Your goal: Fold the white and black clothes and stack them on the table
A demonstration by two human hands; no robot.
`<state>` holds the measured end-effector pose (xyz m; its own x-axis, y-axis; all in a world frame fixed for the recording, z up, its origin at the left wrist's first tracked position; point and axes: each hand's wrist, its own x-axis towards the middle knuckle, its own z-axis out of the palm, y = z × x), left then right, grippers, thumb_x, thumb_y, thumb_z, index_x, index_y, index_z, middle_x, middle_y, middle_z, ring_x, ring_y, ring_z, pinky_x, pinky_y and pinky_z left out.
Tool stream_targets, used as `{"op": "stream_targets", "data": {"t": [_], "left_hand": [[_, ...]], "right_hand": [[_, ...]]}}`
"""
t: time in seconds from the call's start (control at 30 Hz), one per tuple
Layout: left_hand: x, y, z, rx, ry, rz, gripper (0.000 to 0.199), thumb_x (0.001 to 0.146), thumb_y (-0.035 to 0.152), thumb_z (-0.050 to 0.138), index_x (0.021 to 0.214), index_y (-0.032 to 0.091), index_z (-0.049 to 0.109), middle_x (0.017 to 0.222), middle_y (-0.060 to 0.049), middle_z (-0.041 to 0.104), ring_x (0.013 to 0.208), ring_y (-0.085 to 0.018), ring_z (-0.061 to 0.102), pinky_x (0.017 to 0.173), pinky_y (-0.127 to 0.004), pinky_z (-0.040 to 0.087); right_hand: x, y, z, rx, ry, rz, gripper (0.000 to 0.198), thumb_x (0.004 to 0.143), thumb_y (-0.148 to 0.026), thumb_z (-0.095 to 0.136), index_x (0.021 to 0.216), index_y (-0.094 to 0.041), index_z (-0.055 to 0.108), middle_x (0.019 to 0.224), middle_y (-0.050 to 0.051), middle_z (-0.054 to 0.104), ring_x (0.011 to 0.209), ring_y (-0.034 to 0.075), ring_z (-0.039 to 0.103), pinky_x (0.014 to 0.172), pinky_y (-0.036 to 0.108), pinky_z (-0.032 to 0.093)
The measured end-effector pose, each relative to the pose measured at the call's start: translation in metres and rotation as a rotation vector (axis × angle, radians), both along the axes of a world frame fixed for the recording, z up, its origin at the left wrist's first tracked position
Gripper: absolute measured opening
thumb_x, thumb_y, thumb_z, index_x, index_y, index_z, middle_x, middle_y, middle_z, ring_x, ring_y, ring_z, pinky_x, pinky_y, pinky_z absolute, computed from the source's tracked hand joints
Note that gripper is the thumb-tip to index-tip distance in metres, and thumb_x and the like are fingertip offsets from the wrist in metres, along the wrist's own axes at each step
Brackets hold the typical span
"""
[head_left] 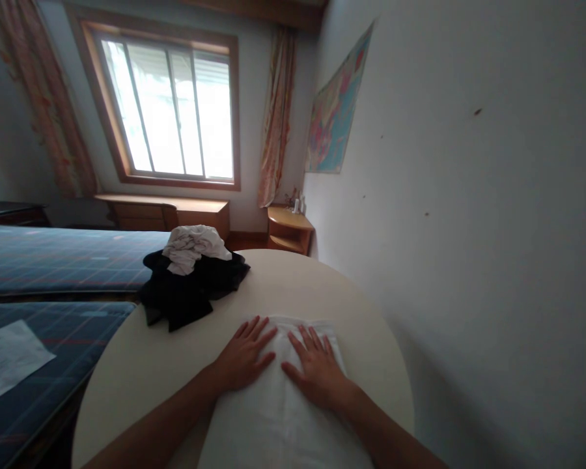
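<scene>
A white cloth (283, 426) lies spread on a round cream table (122, 384), its far edge just beyond my fingertips. Its kind of garment or linen cannot be made out. My left hand (244, 355) rests flat on the cloth's far left part, fingers apart. On the far right part my right hand (317, 368) lies flat too, fingers spread. Both thumbs point inward with a small gap between them. Faint creases run down the cloth between my forearms.
At the table's far left sit crumpled black clothes (180, 293) with a bunched light-grey cloth (195, 246) on top. Plaid mattresses (78, 260) stand to the left, one bearing a paper sheet (12, 355). The white wall (469, 273) rises close on the right. A corner shelf (290, 221) stands behind.
</scene>
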<state>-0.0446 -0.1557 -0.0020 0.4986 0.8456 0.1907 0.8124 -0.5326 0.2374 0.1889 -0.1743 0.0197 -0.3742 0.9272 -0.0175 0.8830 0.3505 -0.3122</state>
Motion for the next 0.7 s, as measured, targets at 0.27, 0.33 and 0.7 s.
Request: {"op": "stream_targets", "data": {"t": [0.27, 0.33, 0.7], "left_hand": [[0.006, 0.037, 0.014, -0.022, 0.085, 0.046, 0.056, 0.099, 0.054, 0.034, 0.149, 0.030, 0.038, 0.159, -0.009, 0.030, 0.147, -0.031, 0.022, 0.117, -0.051, 0.020], [0.015, 0.047, 0.023, 0.004, 0.124, 0.105, 0.054, 0.099, 0.048, 0.038, 0.147, 0.025, 0.042, 0.157, -0.012, 0.034, 0.146, -0.033, 0.024, 0.117, -0.052, 0.019], [0.066, 0.061, 0.017, -0.093, 0.062, 0.273, 0.058, 0.095, 0.037, 0.036, 0.151, 0.022, 0.033, 0.159, -0.013, 0.028, 0.147, -0.038, 0.019, 0.113, -0.061, 0.019]], "right_hand": [[0.005, 0.046, 0.001, -0.049, -0.058, 0.058, 0.073, 0.093, -0.069, 0.030, 0.155, -0.029, 0.025, 0.164, 0.007, 0.010, 0.150, 0.029, 0.003, 0.117, 0.056, -0.001], [0.005, 0.066, 0.003, -0.039, -0.073, 0.048, 0.071, 0.094, -0.068, 0.029, 0.154, -0.029, 0.026, 0.164, 0.007, 0.011, 0.150, 0.028, 0.003, 0.118, 0.054, -0.001], [-0.018, 0.127, 0.008, -0.064, -0.100, -0.083, 0.054, 0.096, -0.041, 0.036, 0.147, -0.024, 0.040, 0.161, 0.008, 0.023, 0.148, 0.030, 0.015, 0.117, 0.055, 0.008]]}}
